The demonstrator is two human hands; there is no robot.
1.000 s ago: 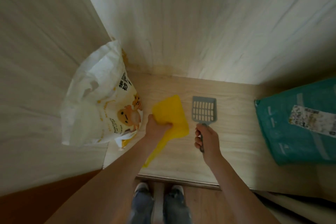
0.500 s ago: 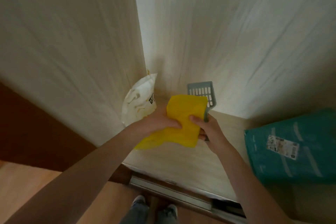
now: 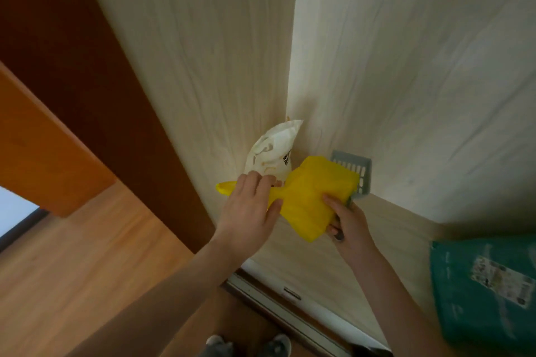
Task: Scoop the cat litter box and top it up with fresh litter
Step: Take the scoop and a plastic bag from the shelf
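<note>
Since the earlier frame both hands have lifted higher and drawn together in front of the cupboard corner, and the view has swung so the wooden floor (image 3: 87,278) and a dark brown door (image 3: 95,90) now fill the 9 o'clock side.

Pale wood-grain cupboard walls (image 3: 406,66) take up the 12 to 3 o'clock area, meeting at a corner just above the hands. The cupboard shelf (image 3: 313,266) runs from the centre toward 5 o'clock, with a metal track along its front edge. A teal bag (image 3: 475,313) with a pale label lies on the shelf at 4 o'clock, well apart from the hands. A white litter bag (image 3: 272,151) stands in the corner, just above the left hand.

The yellow scoop (image 3: 310,197), solid and wide at its head, is held in the air near the centre, tilted with its handle end pointing to 9 o'clock. The left hand (image 3: 249,214) grips that handle, fingers (image 3: 261,182) curled over the top and thumb under. The right hand (image 3: 348,226) holds the grey slotted scoop (image 3: 356,171), whose head sticks up behind the yellow one at 1 o'clock; its fingers are wrapped round the grey handle while the thumb presses on the yellow scoop's head. Two grey shoes (image 3: 249,346) show at 6 o'clock.
</note>
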